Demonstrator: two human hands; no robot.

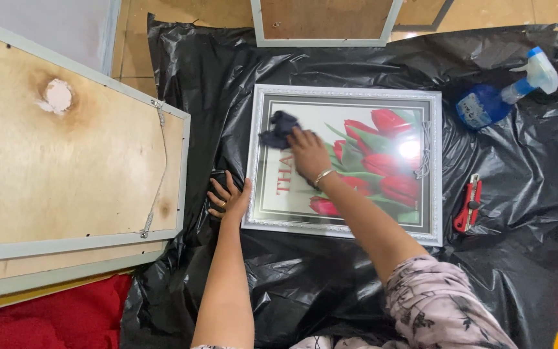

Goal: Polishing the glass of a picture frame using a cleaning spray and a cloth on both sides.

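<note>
A white-framed picture point(435, 161) of red tulips lies flat on a black plastic sheet point(305, 284). My right hand point(309, 153) rests on its glass and presses a dark blue cloth point(278, 129) near the upper left part of the picture. My left hand point(229, 198) lies on the plastic sheet, fingers spread, touching the frame's lower left edge.
A blue spray bottle point(495, 97) lies to the upper right, and a red utility knife point(469, 202) sits right of the frame. Large frames lie back-side up at the left point(66, 155) and at the top point(321, 22). Red fabric point(59, 317) shows at the bottom left.
</note>
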